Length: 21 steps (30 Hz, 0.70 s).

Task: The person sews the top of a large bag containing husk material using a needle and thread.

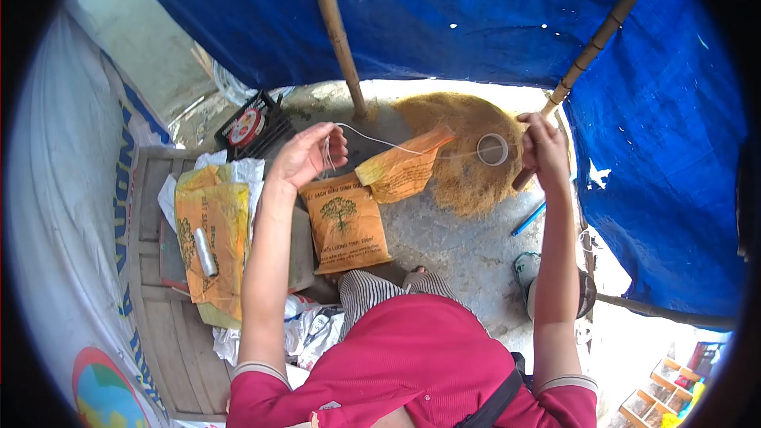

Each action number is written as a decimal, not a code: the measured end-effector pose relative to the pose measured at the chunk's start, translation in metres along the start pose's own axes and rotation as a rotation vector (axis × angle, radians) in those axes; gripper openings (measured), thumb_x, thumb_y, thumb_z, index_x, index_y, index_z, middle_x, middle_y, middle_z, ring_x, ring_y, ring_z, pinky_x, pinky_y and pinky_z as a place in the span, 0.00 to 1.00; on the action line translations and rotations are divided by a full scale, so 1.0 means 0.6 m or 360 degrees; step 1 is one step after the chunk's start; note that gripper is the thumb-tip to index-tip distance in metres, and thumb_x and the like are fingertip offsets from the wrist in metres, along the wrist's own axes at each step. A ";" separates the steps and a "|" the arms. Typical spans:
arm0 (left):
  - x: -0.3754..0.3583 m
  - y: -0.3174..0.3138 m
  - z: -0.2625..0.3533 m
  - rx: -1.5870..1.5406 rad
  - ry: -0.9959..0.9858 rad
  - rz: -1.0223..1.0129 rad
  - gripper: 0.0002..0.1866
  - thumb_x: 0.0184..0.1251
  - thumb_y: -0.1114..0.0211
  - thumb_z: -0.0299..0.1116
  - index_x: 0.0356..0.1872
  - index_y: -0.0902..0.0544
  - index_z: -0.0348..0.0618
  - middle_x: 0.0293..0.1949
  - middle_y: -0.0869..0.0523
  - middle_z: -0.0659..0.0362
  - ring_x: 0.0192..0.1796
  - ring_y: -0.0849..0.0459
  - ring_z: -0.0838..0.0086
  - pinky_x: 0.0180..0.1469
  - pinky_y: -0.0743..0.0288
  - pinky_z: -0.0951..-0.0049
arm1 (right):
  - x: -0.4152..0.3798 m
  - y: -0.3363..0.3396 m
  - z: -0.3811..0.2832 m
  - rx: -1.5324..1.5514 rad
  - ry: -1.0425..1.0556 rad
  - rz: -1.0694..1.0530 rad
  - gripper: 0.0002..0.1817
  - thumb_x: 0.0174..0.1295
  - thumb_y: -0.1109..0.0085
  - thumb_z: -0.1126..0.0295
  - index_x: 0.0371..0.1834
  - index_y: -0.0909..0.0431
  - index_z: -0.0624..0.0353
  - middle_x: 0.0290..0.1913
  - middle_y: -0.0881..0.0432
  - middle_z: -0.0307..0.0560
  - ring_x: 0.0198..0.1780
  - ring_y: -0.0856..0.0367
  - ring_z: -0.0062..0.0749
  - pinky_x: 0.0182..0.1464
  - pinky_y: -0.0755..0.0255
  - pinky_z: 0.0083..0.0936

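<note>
A thin white thread (pixel 388 143) runs in a slack line between my two raised hands. My left hand (pixel 311 155) is closed, fingers curled round one end of the thread. On the other side my right hand (pixel 544 148) is closed round a brown handle (pixel 522 180), with the thread reaching toward it. Below and between the hands stands a printed orange bag (pixel 346 222), filled and upright. An orange bag with a folded or narrowed top (pixel 406 168) is just behind it. A white ring-shaped object (pixel 492 150) lies over the brown grainy pile.
A brown grainy pile (pixel 468 182) covers the floor ahead. Flat orange bags (pixel 216 230) with a white spool (pixel 205 252) lie at left. A black crate (pixel 255 128), bamboo poles (pixel 337 32), blue tarp (pixel 444 24) and blue pen-like stick (pixel 529 219) surround the area.
</note>
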<state>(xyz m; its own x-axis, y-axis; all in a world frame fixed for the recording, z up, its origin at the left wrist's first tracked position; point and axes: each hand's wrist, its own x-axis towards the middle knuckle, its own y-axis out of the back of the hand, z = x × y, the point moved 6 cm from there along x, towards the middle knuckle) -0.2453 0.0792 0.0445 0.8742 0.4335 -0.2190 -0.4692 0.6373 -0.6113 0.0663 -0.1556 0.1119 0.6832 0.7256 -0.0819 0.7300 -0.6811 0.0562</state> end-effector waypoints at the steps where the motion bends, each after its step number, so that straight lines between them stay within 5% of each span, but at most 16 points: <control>1: 0.009 -0.033 -0.011 -0.0061 0.0010 -0.0002 0.10 0.68 0.43 0.37 0.40 0.20 0.42 0.38 0.15 0.56 0.43 0.16 0.67 0.49 0.23 0.59 | 0.005 0.012 0.013 -0.0008 -0.0028 0.0032 0.12 0.69 0.53 0.61 0.43 0.21 0.55 0.18 0.29 0.31 0.12 0.42 0.10 0.11 0.48 0.11; 3: 0.029 -0.087 -0.030 -0.0214 0.0055 -0.0053 0.10 0.67 0.43 0.38 0.40 0.20 0.42 0.42 0.16 0.52 0.50 0.19 0.61 0.55 0.27 0.50 | 0.009 0.050 0.014 -0.0436 0.0059 0.0127 0.13 0.69 0.53 0.63 0.47 0.22 0.58 0.26 0.20 0.38 0.19 0.28 0.15 0.20 0.33 0.15; 4: 0.038 -0.113 -0.038 -0.0206 0.0059 -0.0076 0.10 0.67 0.43 0.38 0.40 0.20 0.42 0.42 0.16 0.52 0.50 0.19 0.61 0.55 0.27 0.50 | 0.009 0.067 0.013 -0.0735 0.0170 0.0282 0.18 0.67 0.51 0.62 0.53 0.25 0.62 0.37 0.16 0.50 0.37 0.17 0.32 0.41 0.23 0.28; 5: 0.046 -0.136 -0.044 -0.0280 0.0054 -0.0071 0.11 0.67 0.42 0.38 0.41 0.20 0.43 0.45 0.18 0.51 0.54 0.22 0.58 0.57 0.30 0.45 | 0.005 0.088 0.007 -0.1277 0.0162 0.0419 0.27 0.64 0.46 0.60 0.61 0.33 0.66 0.51 0.22 0.61 0.57 0.24 0.46 0.59 0.32 0.37; 7: 0.062 -0.178 -0.049 -0.0348 0.0050 -0.0078 0.11 0.67 0.42 0.38 0.42 0.21 0.43 0.47 0.19 0.49 0.57 0.24 0.56 0.60 0.34 0.40 | -0.010 0.115 -0.007 -0.1797 0.0288 0.0688 0.35 0.60 0.43 0.59 0.66 0.42 0.66 0.60 0.31 0.65 0.59 0.29 0.53 0.60 0.34 0.39; 9: 0.078 -0.210 -0.060 -0.0480 0.0053 -0.0026 0.11 0.66 0.41 0.38 0.44 0.21 0.43 0.51 0.22 0.47 0.61 0.28 0.54 0.60 0.39 0.34 | -0.014 0.132 -0.017 -0.1778 0.0176 0.0687 0.37 0.60 0.42 0.61 0.68 0.46 0.65 0.63 0.35 0.64 0.60 0.29 0.52 0.60 0.34 0.38; 11: 0.099 -0.239 -0.071 -0.0478 0.0064 -0.0027 0.12 0.66 0.40 0.39 0.45 0.22 0.45 0.55 0.25 0.47 0.63 0.31 0.54 0.61 0.42 0.32 | -0.030 0.114 -0.052 -0.1406 0.0497 0.0725 0.29 0.60 0.42 0.64 0.63 0.38 0.64 0.56 0.28 0.60 0.56 0.25 0.46 0.56 0.29 0.36; 13: 0.119 -0.269 -0.080 -0.0489 0.0096 0.0072 0.13 0.65 0.40 0.40 0.46 0.23 0.47 0.56 0.27 0.46 0.63 0.33 0.53 0.61 0.42 0.32 | -0.032 0.062 -0.050 -0.0811 0.0324 0.0219 0.19 0.60 0.41 0.66 0.52 0.28 0.64 0.49 0.23 0.55 0.49 0.22 0.39 0.50 0.26 0.32; 15: 0.135 -0.301 -0.089 -0.0423 0.0107 0.0083 0.16 0.65 0.39 0.41 0.50 0.25 0.47 0.57 0.29 0.46 0.63 0.34 0.53 0.61 0.40 0.34 | -0.045 0.000 -0.056 -0.0623 0.0380 0.0011 0.13 0.58 0.39 0.65 0.41 0.22 0.62 0.43 0.21 0.51 0.44 0.20 0.35 0.44 0.25 0.30; 18: 0.163 -0.317 -0.088 -0.0447 0.0083 0.0079 0.20 0.65 0.39 0.41 0.55 0.29 0.47 0.56 0.29 0.48 0.59 0.30 0.58 0.55 0.29 0.49 | -0.031 -0.066 -0.050 -0.0704 0.0483 -0.0137 0.11 0.58 0.38 0.68 0.41 0.22 0.61 0.41 0.21 0.45 0.40 0.20 0.29 0.39 0.26 0.22; 21: 0.194 -0.320 -0.087 -0.0434 0.0081 0.0008 0.20 0.66 0.40 0.41 0.56 0.29 0.47 0.58 0.30 0.48 0.56 0.29 0.61 0.51 0.27 0.54 | -0.006 -0.094 -0.046 -0.0703 0.0629 -0.0126 0.12 0.59 0.38 0.68 0.43 0.22 0.61 0.37 0.20 0.44 0.36 0.21 0.25 0.35 0.27 0.19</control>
<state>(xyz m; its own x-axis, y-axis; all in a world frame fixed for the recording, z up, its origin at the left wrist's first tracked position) -0.0472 -0.0260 0.0966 0.8802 0.3994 -0.2563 -0.4286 0.4374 -0.7905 0.0230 -0.1171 0.1364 0.5185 0.8117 0.2688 0.6582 -0.5796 0.4805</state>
